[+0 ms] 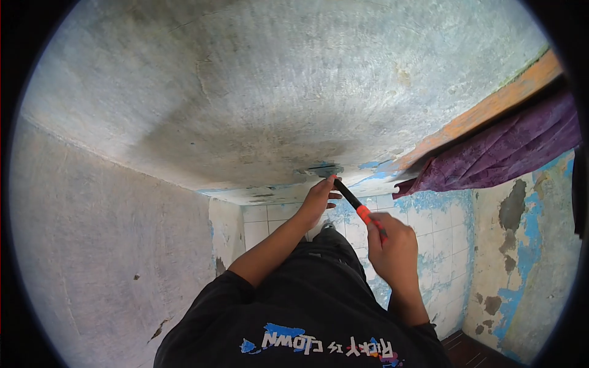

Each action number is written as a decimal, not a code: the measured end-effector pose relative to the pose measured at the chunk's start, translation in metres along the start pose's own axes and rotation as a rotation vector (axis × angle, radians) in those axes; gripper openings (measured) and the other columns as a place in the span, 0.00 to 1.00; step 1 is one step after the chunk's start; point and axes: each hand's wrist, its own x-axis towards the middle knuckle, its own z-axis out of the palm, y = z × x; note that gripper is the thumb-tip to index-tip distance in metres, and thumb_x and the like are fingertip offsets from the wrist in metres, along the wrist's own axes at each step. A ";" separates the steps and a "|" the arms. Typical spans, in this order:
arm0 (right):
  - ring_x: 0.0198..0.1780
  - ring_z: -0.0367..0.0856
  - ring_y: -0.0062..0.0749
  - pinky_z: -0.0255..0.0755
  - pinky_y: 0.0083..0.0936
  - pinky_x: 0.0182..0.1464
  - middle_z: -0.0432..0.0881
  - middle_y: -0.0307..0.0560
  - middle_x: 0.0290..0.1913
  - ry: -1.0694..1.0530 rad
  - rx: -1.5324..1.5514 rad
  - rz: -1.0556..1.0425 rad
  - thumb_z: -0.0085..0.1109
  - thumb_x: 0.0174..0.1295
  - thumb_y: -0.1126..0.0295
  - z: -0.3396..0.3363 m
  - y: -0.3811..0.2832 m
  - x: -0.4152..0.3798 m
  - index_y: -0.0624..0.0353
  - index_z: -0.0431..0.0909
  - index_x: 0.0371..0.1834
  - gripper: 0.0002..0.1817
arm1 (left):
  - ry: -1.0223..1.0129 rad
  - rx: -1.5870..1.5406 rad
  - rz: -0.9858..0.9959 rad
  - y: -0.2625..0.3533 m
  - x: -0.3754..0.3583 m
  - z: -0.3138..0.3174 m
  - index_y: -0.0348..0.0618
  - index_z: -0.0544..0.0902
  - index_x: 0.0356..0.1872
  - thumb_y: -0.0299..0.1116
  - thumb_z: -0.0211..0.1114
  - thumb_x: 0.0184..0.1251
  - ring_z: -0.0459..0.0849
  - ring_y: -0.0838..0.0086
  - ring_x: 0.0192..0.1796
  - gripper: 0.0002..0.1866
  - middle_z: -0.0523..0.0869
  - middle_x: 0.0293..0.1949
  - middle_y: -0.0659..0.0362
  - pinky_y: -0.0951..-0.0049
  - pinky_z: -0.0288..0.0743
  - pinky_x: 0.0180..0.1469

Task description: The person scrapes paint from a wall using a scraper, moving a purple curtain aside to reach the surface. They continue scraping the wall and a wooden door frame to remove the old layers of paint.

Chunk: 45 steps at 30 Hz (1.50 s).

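My right hand [392,248] is wrapped around the red-and-black grip of a long-handled tool [350,194]. Its black shaft slants up and left toward the wall, and it looks like a hammer, but its far end is too small and hidden to make out. My left hand [320,199] is at that far end, close against the wall [276,116]. Its thumb and forefinger are pinched together there; whatever they hold is hidden. The other fingers stick out to the right. Just above the fingertips is a dark slit in a grey-blue patch [324,168] of the wall.
A purple cloth [497,144] hangs at the right below an orange-brown frame edge [491,101]. Another wall [110,233] stands close on the left. Peeling blue paint marks the right wall [521,245]. White tiles [435,230], stained blue, lie below.
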 end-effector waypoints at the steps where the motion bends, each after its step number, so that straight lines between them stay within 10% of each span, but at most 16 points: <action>1: 0.28 0.82 0.53 0.74 0.44 0.31 0.81 0.54 0.27 -0.007 -0.006 0.019 0.60 0.61 0.71 0.002 0.002 0.000 0.58 0.80 0.39 0.05 | 0.018 0.001 -0.036 -0.004 -0.001 -0.001 0.52 0.77 0.61 0.59 0.49 0.77 0.78 0.76 0.49 0.27 0.80 0.48 0.64 0.68 0.70 0.49; 45: 0.32 0.81 0.57 0.74 0.45 0.37 0.81 0.60 0.30 -0.094 0.174 -0.055 0.61 0.60 0.72 -0.001 0.011 -0.016 0.62 0.81 0.44 0.10 | 0.089 -0.223 -0.225 -0.012 -0.019 0.017 0.56 0.78 0.46 0.59 0.54 0.74 0.78 0.71 0.50 0.19 0.77 0.44 0.66 0.62 0.67 0.50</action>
